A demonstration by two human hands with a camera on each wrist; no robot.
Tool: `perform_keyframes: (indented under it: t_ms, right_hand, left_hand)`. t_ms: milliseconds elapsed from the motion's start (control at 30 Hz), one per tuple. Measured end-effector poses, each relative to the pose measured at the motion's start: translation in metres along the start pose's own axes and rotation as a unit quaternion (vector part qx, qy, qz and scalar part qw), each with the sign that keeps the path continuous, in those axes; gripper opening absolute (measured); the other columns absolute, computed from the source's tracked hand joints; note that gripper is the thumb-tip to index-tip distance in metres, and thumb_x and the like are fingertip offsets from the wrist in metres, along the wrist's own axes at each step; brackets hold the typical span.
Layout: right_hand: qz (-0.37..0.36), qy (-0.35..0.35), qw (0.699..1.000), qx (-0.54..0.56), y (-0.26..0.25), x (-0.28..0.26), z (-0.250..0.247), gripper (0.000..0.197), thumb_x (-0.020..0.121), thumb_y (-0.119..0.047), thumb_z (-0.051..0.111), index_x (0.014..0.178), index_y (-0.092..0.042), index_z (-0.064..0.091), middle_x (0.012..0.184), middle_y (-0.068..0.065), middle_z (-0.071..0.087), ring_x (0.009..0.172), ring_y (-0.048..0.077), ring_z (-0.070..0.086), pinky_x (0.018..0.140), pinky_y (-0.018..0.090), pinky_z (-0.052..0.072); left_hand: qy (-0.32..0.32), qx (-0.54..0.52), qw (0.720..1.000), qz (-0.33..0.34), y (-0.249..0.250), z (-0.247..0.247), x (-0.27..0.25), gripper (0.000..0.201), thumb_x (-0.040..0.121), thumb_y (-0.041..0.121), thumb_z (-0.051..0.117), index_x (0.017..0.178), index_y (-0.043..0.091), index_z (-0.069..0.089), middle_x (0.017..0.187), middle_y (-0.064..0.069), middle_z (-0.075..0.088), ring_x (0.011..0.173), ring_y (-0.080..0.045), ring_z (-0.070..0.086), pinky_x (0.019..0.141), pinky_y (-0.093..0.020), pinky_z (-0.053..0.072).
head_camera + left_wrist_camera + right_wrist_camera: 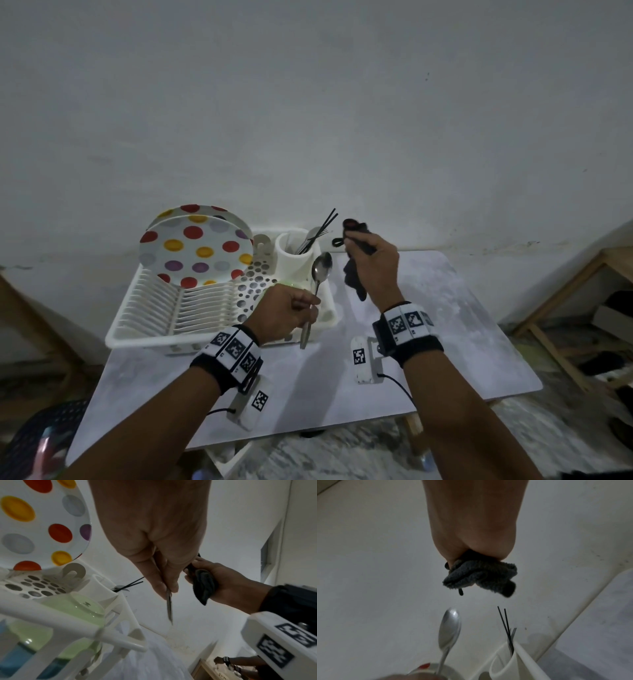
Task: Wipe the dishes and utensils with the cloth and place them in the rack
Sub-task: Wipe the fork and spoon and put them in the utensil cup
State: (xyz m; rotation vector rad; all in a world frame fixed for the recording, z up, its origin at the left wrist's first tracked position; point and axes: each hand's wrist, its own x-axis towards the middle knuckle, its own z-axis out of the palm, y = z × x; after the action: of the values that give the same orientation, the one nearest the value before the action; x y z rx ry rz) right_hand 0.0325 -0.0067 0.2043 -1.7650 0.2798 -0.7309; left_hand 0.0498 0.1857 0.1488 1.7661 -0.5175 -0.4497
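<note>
Head view: a spoon [320, 278] is pinched mid-handle in the left hand [284, 313], bowl up, above the rack [137, 329] just near of the white cup [294, 255]; a dark cloth [354, 277] is clenched in the right hand [373, 263]. Best flipped handle-down and lowered clear of the black sticks [320, 231]. The handle end is blurred; the cup's inside is hidden.
</note>
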Motion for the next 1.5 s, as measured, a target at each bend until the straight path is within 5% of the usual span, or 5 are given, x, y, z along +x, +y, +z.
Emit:
perform_keyframes:
  t_ms: [167, 533, 733, 1167, 1500]
  right_hand:
    - [0.094, -0.071, 0.986, 0.118, 0.004, 0.023, -0.027, 0.016, 0.088, -0.004, 0.068, 0.104, -0.004, 0.071, 0.077, 0.022, 0.063, 0.055, 0.027, 0.054, 0.047, 0.033, 0.05]
    - [0.209, -0.202, 0.956, 0.031, 0.113, 0.047, -0.075, 0.042, 0.072, 0.006, 0.08, 0.108, -0.015, 0.07, 0.092, 0.021, 0.07, 0.065, 0.027, 0.066, 0.063, 0.039, 0.059]
    - [0.248, -0.218, 0.944, 0.009, 0.155, 0.064, -0.08, 0.051, 0.085, 0.014, 0.053, 0.12, -0.022, 0.059, 0.097, 0.023, 0.069, 0.079, 0.042, 0.065, 0.071, 0.05, 0.055]
    - [0.343, -0.149, 0.919, 0.12, 0.171, 0.08, -0.065, 0.038, 0.091, 0.004, 0.039, 0.119, -0.014, 0.058, 0.112, 0.014, 0.064, 0.096, 0.028, 0.061, 0.082, 0.036, 0.046]
    - [0.318, -0.192, 0.927, 0.056, 0.141, 0.052, -0.048, 0.04, 0.097, 0.001, 0.037, 0.121, -0.019, 0.062, 0.113, 0.016, 0.067, 0.095, 0.03, 0.063, 0.08, 0.037, 0.048]
  left_hand:
    - [0.073, 0.02, 0.997, 0.023, 0.003, -0.022, 0.05, 0.024, 0.078, 0.0, 0.075, 0.1, 0.011, 0.073, 0.089, -0.008, 0.075, 0.083, -0.02, 0.073, 0.076, -0.034, 0.061]
    - [0.239, 0.055, 0.97, -0.001, -0.018, -0.056, 0.223, 0.03, 0.065, 0.004, 0.081, 0.071, 0.032, 0.074, 0.083, -0.005, 0.075, 0.08, -0.022, 0.073, 0.078, -0.046, 0.06]
    - [0.256, 0.144, 0.956, 0.0, -0.049, -0.04, 0.261, 0.024, 0.073, -0.005, 0.072, 0.078, 0.019, 0.072, 0.086, -0.007, 0.075, 0.069, -0.002, 0.068, 0.07, -0.02, 0.058]
    - [0.161, 0.194, 0.959, -0.126, -0.07, -0.035, 0.262, 0.02, 0.07, 0.009, 0.068, 0.065, 0.028, 0.065, 0.082, -0.002, 0.073, 0.081, -0.023, 0.069, 0.075, -0.036, 0.059]
    - [0.091, 0.023, 0.995, -0.014, -0.034, -0.014, 0.136, 0.01, 0.082, 0.005, 0.072, 0.084, 0.015, 0.073, 0.08, -0.003, 0.074, 0.076, -0.019, 0.07, 0.072, -0.032, 0.058]
